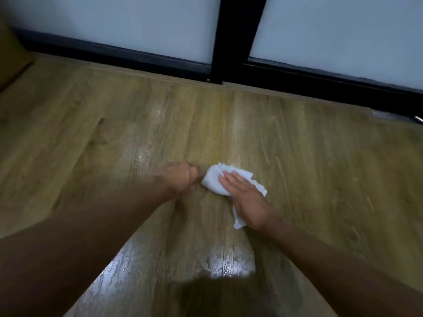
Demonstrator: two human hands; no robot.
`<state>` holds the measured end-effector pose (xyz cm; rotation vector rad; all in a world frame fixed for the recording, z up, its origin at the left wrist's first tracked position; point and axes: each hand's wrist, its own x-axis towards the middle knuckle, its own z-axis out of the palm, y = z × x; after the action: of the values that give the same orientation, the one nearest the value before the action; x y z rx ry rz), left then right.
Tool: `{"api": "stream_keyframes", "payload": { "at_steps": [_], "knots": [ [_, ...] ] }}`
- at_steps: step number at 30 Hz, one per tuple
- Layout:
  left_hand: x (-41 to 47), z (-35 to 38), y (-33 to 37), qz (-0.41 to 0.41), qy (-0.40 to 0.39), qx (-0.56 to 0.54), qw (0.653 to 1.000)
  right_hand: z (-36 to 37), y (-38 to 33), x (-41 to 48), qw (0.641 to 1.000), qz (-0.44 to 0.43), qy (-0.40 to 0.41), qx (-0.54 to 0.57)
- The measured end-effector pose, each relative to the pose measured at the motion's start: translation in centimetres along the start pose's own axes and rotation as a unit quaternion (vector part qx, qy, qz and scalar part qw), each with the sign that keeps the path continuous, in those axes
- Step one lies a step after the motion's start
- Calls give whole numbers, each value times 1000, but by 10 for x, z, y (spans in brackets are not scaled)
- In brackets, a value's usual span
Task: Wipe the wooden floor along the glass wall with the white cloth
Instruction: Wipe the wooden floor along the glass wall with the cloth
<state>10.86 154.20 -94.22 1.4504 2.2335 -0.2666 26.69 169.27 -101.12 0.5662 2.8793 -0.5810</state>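
Note:
A crumpled white cloth [212,179] lies on the wooden floor [309,161] near the middle of the view. My right hand [245,197] lies flat on top of it, fingers stretched toward the upper left and pressing it down. My left hand [180,178] is curled into a fist on the floor just left of the cloth, blurred, with nothing visible in it. The glass wall [137,26] with its black frame [235,40] runs across the top of the view, well beyond the cloth.
Wet shiny patches [229,264] glisten on the planks close to me, and smaller ones sit at the upper left of the hands. A black bottom rail [128,58] borders the floor. A small metal piece [418,118] shows at the far right edge.

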Motion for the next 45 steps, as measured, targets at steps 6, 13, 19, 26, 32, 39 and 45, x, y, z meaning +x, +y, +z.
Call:
{"api": "stream_keyframes", "payload": {
  "at_steps": [6, 13, 19, 26, 32, 39, 45],
  "knots": [
    [19, -1, 42, 52, 26, 18, 998, -62, 80, 8, 999, -47, 1, -21],
    [29, -11, 65, 54, -39, 73, 995, -17, 53, 5, 994, 71, 66, -56],
    [36, -5, 73, 62, -65, 97, 991, -49, 104, -28, 997, -71, -11, -9],
    [37, -5, 78, 85, -56, 111, 989, -47, 101, -14, 972, 213, 95, 29],
    [34, 4, 84, 138, -85, 200, 966, -28, 118, -71, 998, -54, -31, 21],
    [38, -11, 116, 134, -85, 128, 979, -70, 174, -35, 977, 159, 141, 18],
    [64, -28, 175, 156, -59, 128, 978, -14, 142, -77, 992, -1, 125, 21]
  ]
}}
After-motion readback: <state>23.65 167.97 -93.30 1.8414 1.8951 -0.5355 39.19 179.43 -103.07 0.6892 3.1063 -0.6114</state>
